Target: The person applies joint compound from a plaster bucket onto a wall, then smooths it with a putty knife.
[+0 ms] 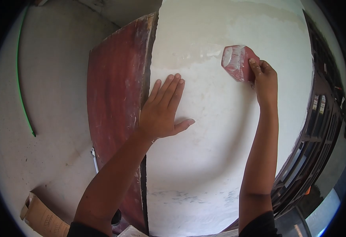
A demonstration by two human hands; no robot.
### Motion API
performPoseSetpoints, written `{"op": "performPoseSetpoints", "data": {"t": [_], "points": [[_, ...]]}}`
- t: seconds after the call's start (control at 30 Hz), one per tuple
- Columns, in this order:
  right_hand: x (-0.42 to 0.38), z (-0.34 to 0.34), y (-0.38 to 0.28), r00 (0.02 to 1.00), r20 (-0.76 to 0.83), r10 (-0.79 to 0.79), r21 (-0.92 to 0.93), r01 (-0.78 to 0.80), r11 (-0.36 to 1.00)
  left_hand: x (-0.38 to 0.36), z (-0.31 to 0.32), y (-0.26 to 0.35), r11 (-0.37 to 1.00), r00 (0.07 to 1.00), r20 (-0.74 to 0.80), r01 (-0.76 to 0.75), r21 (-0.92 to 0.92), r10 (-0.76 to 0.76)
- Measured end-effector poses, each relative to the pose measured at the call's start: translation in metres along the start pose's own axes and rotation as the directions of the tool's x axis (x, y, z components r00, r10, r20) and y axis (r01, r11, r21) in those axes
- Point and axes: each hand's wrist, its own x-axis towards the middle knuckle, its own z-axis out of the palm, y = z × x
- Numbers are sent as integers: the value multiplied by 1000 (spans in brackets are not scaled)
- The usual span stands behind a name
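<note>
Flat against the white wall surface [204, 158] lies my left hand [163, 108], its fingers stretched out and the thumb apart, holding nothing. It is close to the wall's left edge, beside a dark red wooden panel [115, 83]. My right hand [264, 77] grips a red flat scraper [236, 63] by its right side, thumb on the near face. Whitish paste covers part of the scraper's left half. The scraper is up and to the right of my left hand, over the upper part of the wall.
A dark window grille [319, 130] runs along the right edge. On the left are a grey wall [50, 87], a green cord [19, 79] hanging down it and a cardboard box [44, 217] at the bottom.
</note>
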Motion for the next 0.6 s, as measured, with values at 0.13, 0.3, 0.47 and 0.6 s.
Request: {"op": "performPoseSetpoints", "data": {"t": [0.13,0.3,0.47,0.6], "points": [[-3,6,-8,998,50,-27,212,16,977,0,1,-1,1000,1000,-10,-6,11,6],[12,43,-21,985,72,-157,15,156,988,-1,0,-2,1000,1000,11,-2,11,2],[19,0,-3,998,-65,1,18,0,1000,0,1,1,1000,1000,-1,4,10,-4],[9,14,-22,999,22,-49,193,43,980,0,1,0,1000,1000,-3,1,18,-1]]}}
